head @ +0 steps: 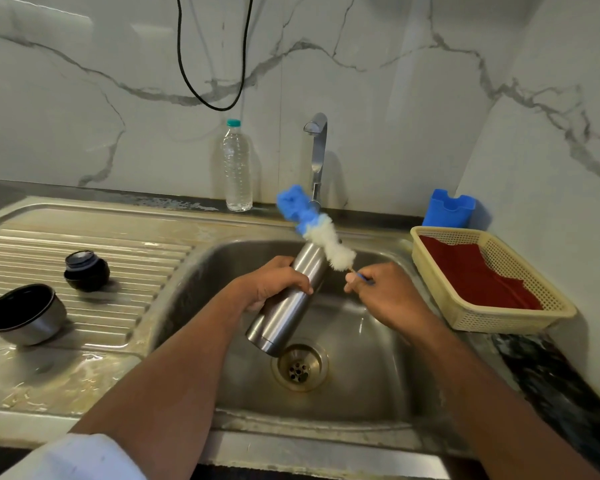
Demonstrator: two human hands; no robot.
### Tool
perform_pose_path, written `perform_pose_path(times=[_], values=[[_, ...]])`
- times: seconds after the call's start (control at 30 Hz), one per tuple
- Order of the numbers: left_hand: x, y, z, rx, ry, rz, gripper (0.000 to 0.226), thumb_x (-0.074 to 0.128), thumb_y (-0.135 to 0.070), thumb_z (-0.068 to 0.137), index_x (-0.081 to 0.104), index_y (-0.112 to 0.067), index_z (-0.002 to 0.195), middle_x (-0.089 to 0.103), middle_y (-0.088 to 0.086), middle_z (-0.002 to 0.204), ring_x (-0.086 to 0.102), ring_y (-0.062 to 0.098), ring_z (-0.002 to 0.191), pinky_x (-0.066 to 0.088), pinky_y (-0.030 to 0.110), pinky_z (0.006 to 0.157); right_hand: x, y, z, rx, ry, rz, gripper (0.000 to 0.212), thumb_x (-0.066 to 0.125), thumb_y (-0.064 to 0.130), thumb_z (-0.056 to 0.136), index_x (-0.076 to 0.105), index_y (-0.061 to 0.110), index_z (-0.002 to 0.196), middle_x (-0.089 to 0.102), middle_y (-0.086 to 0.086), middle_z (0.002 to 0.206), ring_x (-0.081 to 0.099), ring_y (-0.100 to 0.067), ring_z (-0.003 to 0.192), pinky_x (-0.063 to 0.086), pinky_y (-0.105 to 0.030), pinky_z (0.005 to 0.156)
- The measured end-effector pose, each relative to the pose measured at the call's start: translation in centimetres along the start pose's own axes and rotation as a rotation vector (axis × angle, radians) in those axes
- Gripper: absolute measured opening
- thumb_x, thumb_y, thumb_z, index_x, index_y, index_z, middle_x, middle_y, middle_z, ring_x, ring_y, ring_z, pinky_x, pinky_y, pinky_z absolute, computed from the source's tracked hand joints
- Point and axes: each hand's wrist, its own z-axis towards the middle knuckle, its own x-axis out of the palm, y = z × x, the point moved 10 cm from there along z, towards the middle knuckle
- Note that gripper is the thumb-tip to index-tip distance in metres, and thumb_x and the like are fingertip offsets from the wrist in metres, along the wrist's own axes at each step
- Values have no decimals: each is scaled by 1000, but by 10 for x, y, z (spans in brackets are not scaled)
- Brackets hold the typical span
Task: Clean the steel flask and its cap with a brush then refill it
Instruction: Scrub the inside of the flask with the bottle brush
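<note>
The left hand (pixel 274 285) is wrapped round the middle of the steel flask (pixel 290 299), holding it tilted over the sink (pixel 378 393) with its base low above the drain (pixel 299 367) and its mouth pointing up toward the tap (pixel 317 157). The right hand (pixel 385 296) pinches the thin handle end of the bottle brush (pixel 317 233), whose white and blue bristle head lies against the flask's upper end, outside it as far as I can see. From where I stand the weak point looks like that fingertip pinch: a long brush held only at its tip could twist or spring out, flicking water over the marble-patterned wall (pixel 413 81). A wet steel body could also slide through the one-handed hold and drop onto the drain. The cap (pixel 86 270) and the steel cup (pixel 25 313) sit apart on the ribbed, wet draining board (pixel 101 237), where a stray elbow might knock them. A plastic water bottle (pixel 237 168) stands at the back of the bench (pixel 548 368), beside the tap; a cream basket (pixel 534 317) with a red cloth (pixel 471 275) sits to the right, a blue holder (pixel 447 209) behind it, and a black cable (pixel 212 64) hangs down the wall.
</note>
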Motion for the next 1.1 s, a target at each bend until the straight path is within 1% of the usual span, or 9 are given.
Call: perform_pose_path(times=[0.07,0.17,0.3,0.4,0.5,0.67,0.8,0.97,1.1], values=[[1,0,1,10,4,18,80,88,-31,53,61,-10,125,70,17,113,71,30,101,62,44,90,2,1,0,-11,15,-26,26,62,36,103,79,20,92,75,-1,86,69,-17,83,54,-34,78],[0,-4,1,50,-6,75,87,96,-38,50,63,-16,127,73,11,115,73,28,105,62,47,95,-7,-2,0,11,-53,-21,27,61,37,104,78,20,91,73,-1,83,68,-17,79,50,-30,70],[-4,0,2,24,-51,107,64,99,-25,64,61,-19,116,71,10,109,72,25,98,63,39,81,5,0,-1,-6,56,6,29,63,38,102,80,16,95,78,-9,96,71,-24,94,57,-42,89],[-5,0,3,24,-53,171,62,98,-24,65,62,-16,115,70,10,109,71,21,96,63,36,80,-5,-1,-2,11,-16,25,31,61,39,103,80,16,95,78,-9,97,71,-24,94,55,-39,88],[-7,4,2,-3,-64,164,68,96,-19,68,53,-15,120,64,8,112,66,20,99,59,34,76,5,0,-3,9,87,48,26,63,38,102,80,22,92,78,-5,96,70,-20,95,55,-41,91],[-2,7,6,-4,-13,102,87,100,-31,53,57,-17,127,69,12,116,72,27,103,64,48,88,-6,0,-3,17,9,148,28,61,37,104,80,23,90,77,2,92,68,-14,85,49,-30,69],[2,6,3,-20,19,-12,76,92,-30,62,57,-14,128,69,16,115,71,28,100,62,39,78,-4,-3,-3,24,12,113,27,62,39,103,81,24,91,77,1,95,70,-16,93,54,-38,86],[1,3,4,-5,6,3,69,93,-32,62,63,-10,120,72,16,109,73,29,97,62,40,81,3,-4,-2,36,88,91,27,62,38,103,81,22,91,76,2,94,68,-14,92,53,-37,88],[-4,2,6,13,-33,86,70,98,-35,61,65,-15,120,74,11,109,73,26,99,63,41,86,-10,-7,0,39,-21,112,29,62,36,103,81,19,90,77,-1,91,70,-18,90,52,-35,83]])
